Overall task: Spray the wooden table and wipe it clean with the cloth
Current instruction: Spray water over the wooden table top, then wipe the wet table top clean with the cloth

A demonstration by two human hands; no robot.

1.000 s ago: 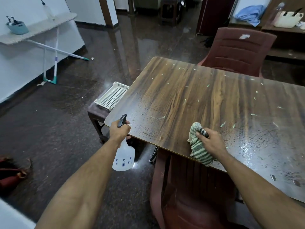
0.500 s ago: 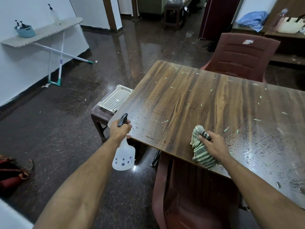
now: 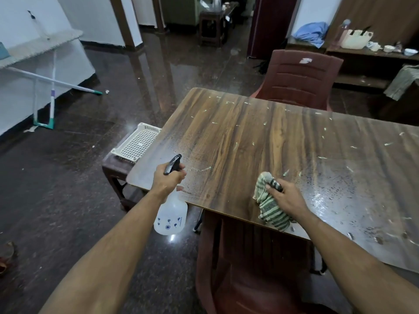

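1. The wooden table (image 3: 260, 141) fills the right side of the view. Its top is scattered with pale flecks, with droplets beaded across the near left corner and a wet sheen towards the right.
2. The spray bottle (image 3: 171, 214) hangs just off the table's near left edge, its black nozzle angled up over the corner. The left hand (image 3: 166, 179) is wrapped tight around the neck, fingers curled in at the trigger.
3. Over on the near edge sits the cloth (image 3: 268, 203), green and white striped and bunched up. The right hand (image 3: 286, 199) presses on top of it, with the fingers curled into the folds and the thumb hooked over a roll of fabric.
4. Progress call: spraying looks partly done, since there is wetness on the near strip and the right side, while the far half looks dry and still speckled. Wiping does not appear to have made much headway, as flecks lie nearly everywhere. I'd judge most of the job is still ahead.
5. Further out, one maroon chair (image 3: 301, 80) stands at the far side and another chair (image 3: 249, 268) is tucked under the near edge. A white perforated tray (image 3: 138, 143) rests on a low stool beside the left corner.
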